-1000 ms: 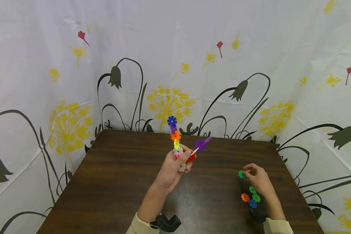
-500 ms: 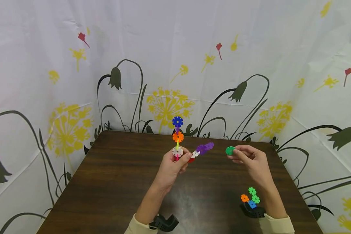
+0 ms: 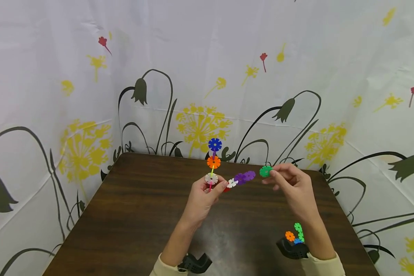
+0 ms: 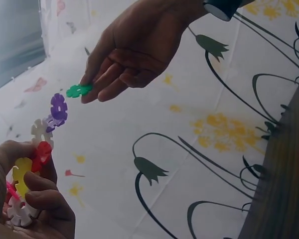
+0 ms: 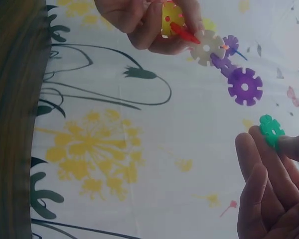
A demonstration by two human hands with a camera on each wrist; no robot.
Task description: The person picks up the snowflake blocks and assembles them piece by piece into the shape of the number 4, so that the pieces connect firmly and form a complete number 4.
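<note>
My left hand point(image 3: 201, 199) grips a chain of notched plastic discs joined edge to edge. One arm of the chain stands upright, topped by a blue disc point(image 3: 215, 144) above an orange disc point(image 3: 214, 162). The other arm slants right, through a white disc point(image 3: 232, 183) to a purple end disc point(image 5: 244, 86). Between thumb and fingertips my right hand point(image 3: 294, 188) pinches a green disc point(image 3: 265, 171). This green disc is a small gap away from the purple end disc in both wrist views. Fingers hide part of the chain's middle.
Loose discs lie on the dark wooden table point(image 3: 141, 214) near my right wrist, among them an orange disc point(image 3: 289, 236) and a green disc point(image 3: 298, 227). The right wrist's black camera mount point(image 3: 292, 249) partly covers them. A flower-printed white curtain point(image 3: 193, 57) hangs behind the table.
My right hand has lifted the green disc from beside the loose discs and brought it up and left, close to the chain's purple end. The left hand has turned the chain slightly.
</note>
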